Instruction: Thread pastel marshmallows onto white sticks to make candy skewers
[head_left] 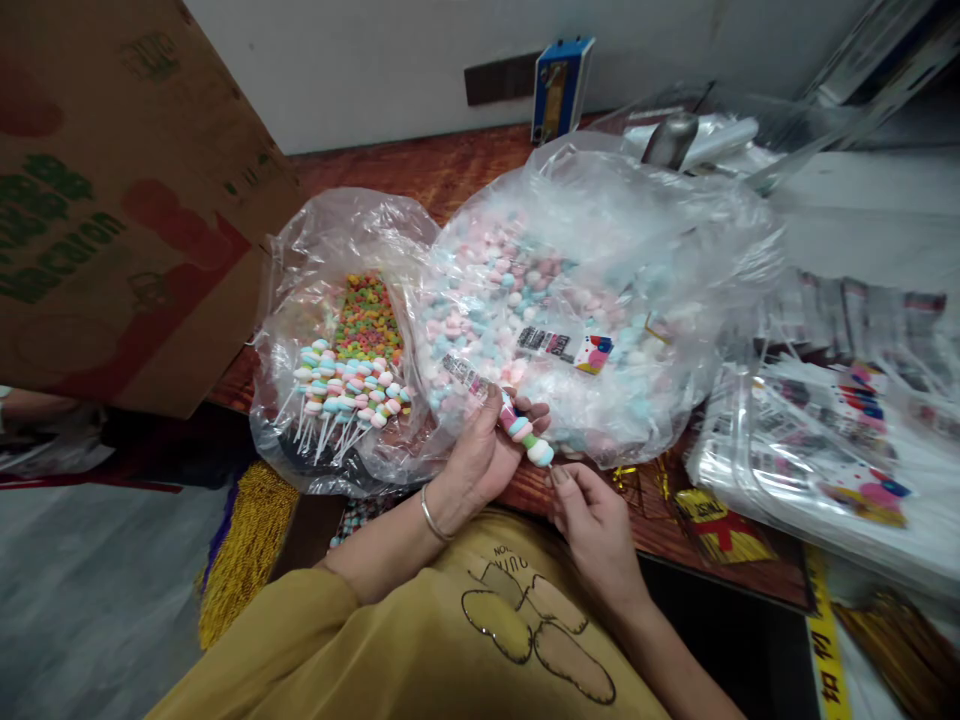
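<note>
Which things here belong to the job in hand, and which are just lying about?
Likely part of the job:
candy skewer, held
printed sleeve at its far end
bunched skewers
loose candies
stacked printed bags

Probably just lying about:
cardboard box
blue box by the wall
gold fringe

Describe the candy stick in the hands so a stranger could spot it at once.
Find the big clear bag of pastel sweets. At its near edge, one candy stick sits between the left hand and right hand. Unlike the bunched sticks on the left, it has a printed wrapper at its far end.
</note>
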